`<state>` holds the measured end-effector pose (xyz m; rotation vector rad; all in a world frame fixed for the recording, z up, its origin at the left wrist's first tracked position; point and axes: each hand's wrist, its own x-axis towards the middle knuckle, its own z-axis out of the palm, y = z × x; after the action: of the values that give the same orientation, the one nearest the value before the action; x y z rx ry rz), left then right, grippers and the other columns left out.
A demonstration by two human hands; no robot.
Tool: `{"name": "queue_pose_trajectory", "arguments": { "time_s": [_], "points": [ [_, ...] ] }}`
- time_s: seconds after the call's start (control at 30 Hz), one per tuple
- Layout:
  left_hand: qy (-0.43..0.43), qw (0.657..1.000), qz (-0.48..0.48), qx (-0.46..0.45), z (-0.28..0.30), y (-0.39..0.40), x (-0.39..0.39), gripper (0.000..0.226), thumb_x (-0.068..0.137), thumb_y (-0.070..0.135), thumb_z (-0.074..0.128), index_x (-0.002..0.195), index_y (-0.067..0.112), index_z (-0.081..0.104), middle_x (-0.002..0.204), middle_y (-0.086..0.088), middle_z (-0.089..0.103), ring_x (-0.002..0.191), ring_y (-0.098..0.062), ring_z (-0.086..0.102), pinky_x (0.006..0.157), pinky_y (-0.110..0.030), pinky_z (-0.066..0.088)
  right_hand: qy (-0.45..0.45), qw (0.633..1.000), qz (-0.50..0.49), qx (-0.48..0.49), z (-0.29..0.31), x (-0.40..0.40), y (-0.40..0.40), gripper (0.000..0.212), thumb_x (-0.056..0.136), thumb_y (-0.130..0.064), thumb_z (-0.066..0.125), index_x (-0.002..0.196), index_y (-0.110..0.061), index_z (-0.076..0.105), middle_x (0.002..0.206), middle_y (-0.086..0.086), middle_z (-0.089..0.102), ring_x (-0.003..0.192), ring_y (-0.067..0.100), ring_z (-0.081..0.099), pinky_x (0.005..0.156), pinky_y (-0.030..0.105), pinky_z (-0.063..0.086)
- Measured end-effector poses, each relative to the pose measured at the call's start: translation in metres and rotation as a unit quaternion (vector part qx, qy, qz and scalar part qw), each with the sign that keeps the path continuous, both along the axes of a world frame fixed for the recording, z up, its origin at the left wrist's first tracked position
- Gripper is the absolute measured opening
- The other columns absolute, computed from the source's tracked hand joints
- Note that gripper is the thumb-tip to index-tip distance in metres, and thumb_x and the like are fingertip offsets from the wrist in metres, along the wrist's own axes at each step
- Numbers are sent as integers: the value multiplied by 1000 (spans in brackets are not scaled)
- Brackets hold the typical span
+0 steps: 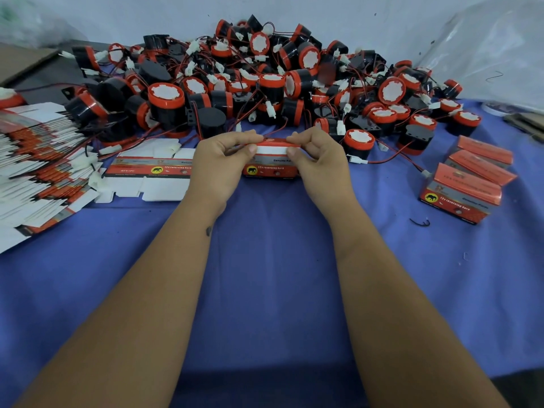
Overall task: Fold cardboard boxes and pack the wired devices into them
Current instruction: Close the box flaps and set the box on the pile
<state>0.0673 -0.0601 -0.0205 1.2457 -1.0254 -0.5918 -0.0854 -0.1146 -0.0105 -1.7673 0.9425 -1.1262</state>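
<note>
Lighting is even, diffuse and moderately bright, with no hard shadows. A dark band lies on the blue cloth (pixel 265 275) at the bottom edge. Wide-angle distortion bends the edges and stretches the forearms. The plastic sheet (pixel 485 48) shows pale glare. Detail is soft throughout; far corners blur.

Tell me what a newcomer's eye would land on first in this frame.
First, the big heap of red-and-black wired devices across the far side of the blue-covered table. Next, at centre, the left hand and right hand pinching the top flap of a red box. A fanned stack of flat boxes lies at left, and finished boxes sit at right.
</note>
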Motion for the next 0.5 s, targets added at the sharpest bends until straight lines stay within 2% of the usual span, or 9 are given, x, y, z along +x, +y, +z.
{"name": "queue_pose_trajectory", "arguments": {
  "time_s": [0.1,0.2,0.3,0.4,0.5],
  "points": [
    [17,1000,-12,12,0,0,0,38,92,-3,61,86,32,73,109,12,67,111,-1,61,87,-17,52,-6,1000,21,9,1,-2,-2,18,94,-2,62,90,-19,64,111,-5,64,119,9,57,100,34,51],
    [19,1000,-4,21,0,-1,-1,38,91,-4,61,87,31,74,107,14,67,116,-4,59,90,-19,52,-18,998,45,28,1,-4,-2,23,94,4,57,93,-17,65,116,-2,62,131,12,50,101,34,50],
    [33,999,-8,25,1,-2,0,37,91,-5,60,88,29,75,114,7,68,120,-9,58,92,-21,51,-26,997,52,53,2,-7,-5,24,96,6,52,101,-13,66,128,4,61,132,17,50,100,36,52],
    [38,999,-13,29,2,-1,0,38,92,-6,58,92,28,75,121,4,67,119,-8,57,90,-19,51,-27,998,37,52,1,-7,-5,25,96,5,53,111,-8,68,126,2,60,130,16,51,100,38,51],
    [20,999,-5,27,1,-1,-1,39,94,-5,57,95,31,73,123,6,65,123,-6,54,93,-18,49,-18,999,-37,19,-4,-3,-7,25,96,-5,59,119,-10,65,121,-3,62,118,9,55,97,31,53]
  ]
}}
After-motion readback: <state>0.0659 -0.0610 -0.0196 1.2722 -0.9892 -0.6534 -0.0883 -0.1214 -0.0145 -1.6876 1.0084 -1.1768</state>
